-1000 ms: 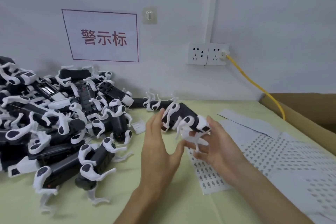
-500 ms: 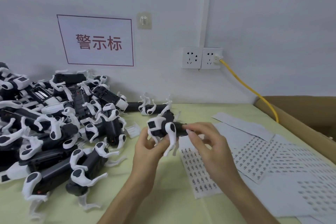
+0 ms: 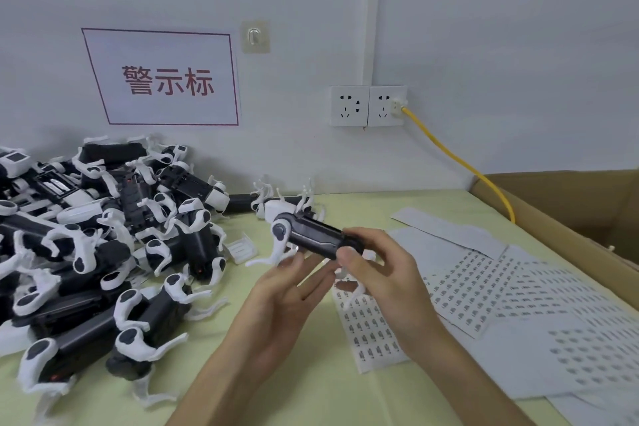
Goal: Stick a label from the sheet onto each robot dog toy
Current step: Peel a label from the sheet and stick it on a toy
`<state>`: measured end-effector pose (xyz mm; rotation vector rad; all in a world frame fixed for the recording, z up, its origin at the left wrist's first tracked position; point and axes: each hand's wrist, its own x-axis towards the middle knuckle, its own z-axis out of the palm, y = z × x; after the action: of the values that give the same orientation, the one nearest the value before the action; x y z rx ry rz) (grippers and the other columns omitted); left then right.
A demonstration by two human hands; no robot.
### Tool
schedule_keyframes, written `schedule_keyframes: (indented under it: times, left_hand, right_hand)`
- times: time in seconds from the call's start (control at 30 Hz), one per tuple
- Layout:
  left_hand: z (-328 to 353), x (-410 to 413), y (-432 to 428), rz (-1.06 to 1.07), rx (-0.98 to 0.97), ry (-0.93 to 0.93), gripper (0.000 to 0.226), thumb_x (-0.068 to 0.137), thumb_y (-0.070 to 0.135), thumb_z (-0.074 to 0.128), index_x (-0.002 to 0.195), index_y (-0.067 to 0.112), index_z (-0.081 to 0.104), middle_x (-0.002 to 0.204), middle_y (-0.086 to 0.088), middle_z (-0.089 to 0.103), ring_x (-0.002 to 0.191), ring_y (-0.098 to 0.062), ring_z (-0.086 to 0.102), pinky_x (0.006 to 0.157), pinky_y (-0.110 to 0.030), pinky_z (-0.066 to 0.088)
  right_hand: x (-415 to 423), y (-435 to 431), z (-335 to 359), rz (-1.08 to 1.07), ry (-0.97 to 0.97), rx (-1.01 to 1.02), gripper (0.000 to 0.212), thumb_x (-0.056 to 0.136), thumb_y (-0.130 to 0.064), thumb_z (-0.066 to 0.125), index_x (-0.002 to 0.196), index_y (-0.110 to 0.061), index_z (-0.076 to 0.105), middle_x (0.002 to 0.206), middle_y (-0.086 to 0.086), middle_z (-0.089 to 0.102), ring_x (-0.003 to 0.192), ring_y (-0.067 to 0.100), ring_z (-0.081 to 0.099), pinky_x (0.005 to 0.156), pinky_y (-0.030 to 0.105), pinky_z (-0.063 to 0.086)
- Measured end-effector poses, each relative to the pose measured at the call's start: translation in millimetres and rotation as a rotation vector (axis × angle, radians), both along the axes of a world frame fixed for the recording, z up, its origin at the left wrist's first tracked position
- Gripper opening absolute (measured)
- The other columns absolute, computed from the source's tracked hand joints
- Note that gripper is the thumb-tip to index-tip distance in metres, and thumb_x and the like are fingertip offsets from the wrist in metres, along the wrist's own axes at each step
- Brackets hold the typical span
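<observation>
Since a second ago the robot dog toy [image 3: 313, 235] had been turned from legs-up to its dark side facing up, held level above the table [image 3: 276, 391]. Left hand [image 3: 280, 301] cradled it from below, fingers loosely curled around legs. Right hand [image 3: 377, 273] pinched the toy's rear end, thumb on top. Judged: surface presented for labelling; no label seen on it. Label sheet [image 3: 370, 328] lay just beneath. Unlabelled pile [image 3: 103, 245] at left. Cardboard box [image 3: 570, 218] far right; contents hidden.

Both hands (left hand [image 3: 287, 290], right hand [image 3: 380, 273]) hold 1 robot dog toy [image 3: 311, 237] above label sheet [image 3: 371, 328].
</observation>
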<state>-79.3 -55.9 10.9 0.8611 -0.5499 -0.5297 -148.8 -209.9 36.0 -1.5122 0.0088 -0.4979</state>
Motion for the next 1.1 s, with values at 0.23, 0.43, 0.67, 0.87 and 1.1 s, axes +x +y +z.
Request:
schedule_keyframes:
  times: [0.23,0.43,0.67,0.87,1.1]
  left_hand:
    - [-1,-5,-3,0.050,0.043,-0.037,0.052,0.106,0.041,0.048,0.148,0.011,0.052,0.151,-0.019,0.054,0.143,-0.037,0.048,0.122,-0.055,0.033]
    - [1,-8,-3,0.133,0.047,-0.018,0.060,0.101,0.041,0.052,0.139,-0.005,0.054,0.139,-0.025,0.062,0.133,-0.036,0.058,0.099,-0.037,0.055]
    - [1,-8,-1,0.186,0.084,-0.026,0.070,0.093,0.046,0.059,0.135,-0.010,0.056,0.137,-0.026,0.063,0.132,-0.036,0.060,0.112,-0.040,0.049]
    - [3,-12,-4,0.165,0.105,-0.059,0.062,0.088,0.043,0.066,0.134,0.001,0.062,0.135,-0.022,0.066,0.124,-0.030,0.065,0.098,-0.034,0.055]
    - [-1,-16,-8,0.165,0.140,-0.132,0.053,0.088,0.033,0.073,0.130,0.001,0.065,0.131,-0.025,0.068,0.126,-0.038,0.064,0.097,-0.039,0.056]
  right_hand:
    - [-3,10,-10,0.016,-0.079,-0.133,0.040,0.075,-0.019,0.085,0.106,-0.031,0.062,0.108,-0.009,0.073,0.110,0.011,0.069,0.076,0.028,0.060]
    - [-5,11,-7,-0.027,-0.111,-0.270,0.041,0.075,-0.031,0.083,0.110,-0.030,0.062,0.116,-0.009,0.069,0.110,0.012,0.068,0.080,0.030,0.058]
    - [-6,12,-7,-0.063,-0.130,-0.369,0.035,0.078,-0.042,0.078,0.108,-0.038,0.061,0.112,-0.013,0.067,0.105,0.011,0.068,0.078,0.025,0.054]
    - [-4,6,-1,-0.012,-0.090,-0.209,0.023,0.083,-0.035,0.073,0.106,-0.036,0.070,0.114,-0.008,0.072,0.109,0.012,0.068,0.098,0.036,0.052]
    - [-7,7,5,-0.021,-0.070,-0.177,0.015,0.078,-0.034,0.075,0.092,-0.035,0.068,0.096,-0.009,0.074,0.093,0.010,0.069,0.083,0.028,0.055]
